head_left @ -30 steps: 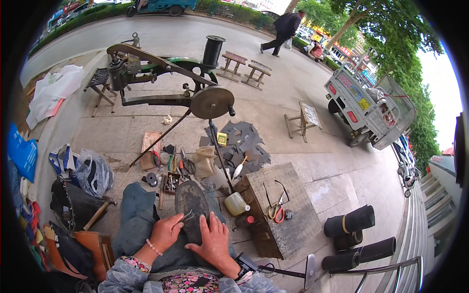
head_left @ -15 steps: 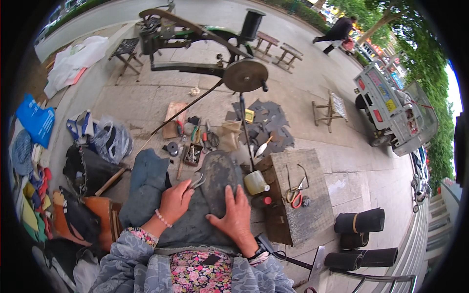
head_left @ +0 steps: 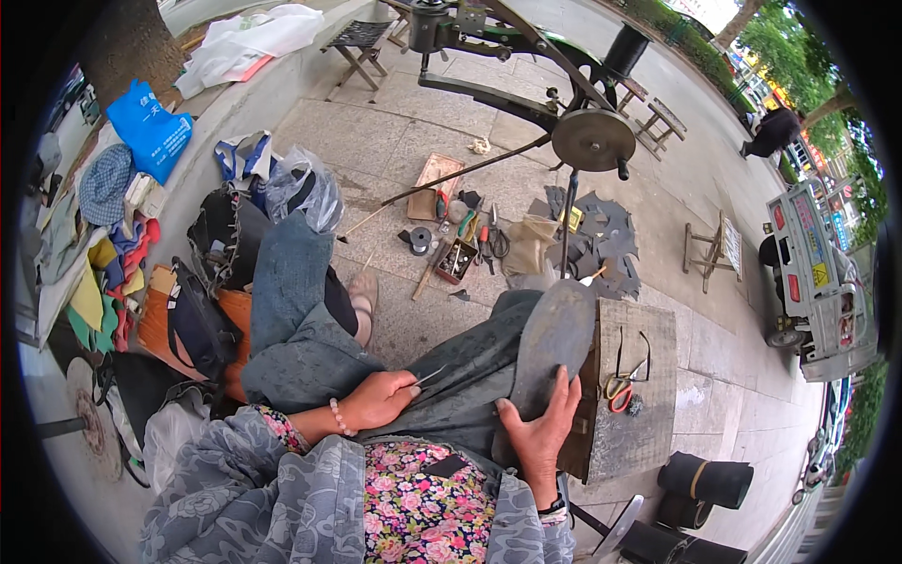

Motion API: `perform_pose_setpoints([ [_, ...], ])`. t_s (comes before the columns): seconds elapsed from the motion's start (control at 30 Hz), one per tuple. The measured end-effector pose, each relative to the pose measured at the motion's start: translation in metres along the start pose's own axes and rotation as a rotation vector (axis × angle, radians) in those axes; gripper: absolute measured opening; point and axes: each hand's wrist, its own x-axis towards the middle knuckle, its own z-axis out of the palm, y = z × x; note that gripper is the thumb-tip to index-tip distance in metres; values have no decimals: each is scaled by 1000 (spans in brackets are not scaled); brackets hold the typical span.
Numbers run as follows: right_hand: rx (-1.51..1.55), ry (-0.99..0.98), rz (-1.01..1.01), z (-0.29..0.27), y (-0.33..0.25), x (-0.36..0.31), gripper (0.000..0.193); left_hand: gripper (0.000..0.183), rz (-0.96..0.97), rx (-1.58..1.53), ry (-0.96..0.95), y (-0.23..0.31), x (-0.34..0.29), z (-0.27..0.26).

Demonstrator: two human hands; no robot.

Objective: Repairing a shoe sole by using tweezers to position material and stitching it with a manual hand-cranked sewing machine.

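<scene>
Pavement work, seen from above the lap. The right hand (head_left: 543, 428) lies flat and spread, fingers (head_left: 567, 395) pressed up against a dark grey shoe sole (head_left: 554, 343) that stands tilted on the lap, its toe pointing to 12 o'clock; the hand steadies it from 6 o'clock rather than wrapping round it. The left hand (head_left: 376, 399) is curled closed around a thin metal blade (head_left: 430, 377), whose tip points toward 3 o'clock and ends just beside the lower edge of the sole. A bead bracelet (head_left: 334, 416) sits on the left wrist. Both hands rest on a grey apron (head_left: 451, 376) spread over the knees.

At 3 o'clock from the sole, touching its edge, is a low wooden table (head_left: 648, 414) with a weathered top; orange-handled scissors (head_left: 620, 390) lie on it. At 12 o'clock from the sole stands a hand-crank stitching machine (head_left: 526, 85), its round wheel (head_left: 592, 139) above the upright post. On the paving at 11 o'clock lies a scatter of small tools (head_left: 460, 240), with dark leather offcuts (head_left: 601, 230) just to 3 o'clock of them. Bags and folded cloth (head_left: 122, 263) are heaped at 9 o'clock along the kerb, near a blue bag (head_left: 150, 132). Black rolls (head_left: 705, 479) lie at 4 o'clock, and a small grey truck (head_left: 817, 273) stands well apart at 3 o'clock.
</scene>
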Motion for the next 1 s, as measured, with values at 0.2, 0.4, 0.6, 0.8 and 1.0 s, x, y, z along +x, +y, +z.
perform_pose_setpoints([
  [0.2, 101, 29, 102, -24, 18, 17, 97, 21, 120, -6, 54, 2, 13, 1],
  [0.4, 203, -71, 141, -41, 12, 2, 95, 22, 212, 104, 14, 13, 8, -2],
  [0.6, 173, -89, 73, -24, 11, -5, 93, 22, 363, 24, 171, 12, 13, 2],
  [0.8, 907, -225, 378, -43, -1, 25, 87, 26, 156, -351, 61, 32, -6, -12],
  [1.0, 1170, -350, 300, -92, 14, 98, 85, 25, 261, -87, -190, 101, -6, -82],
])
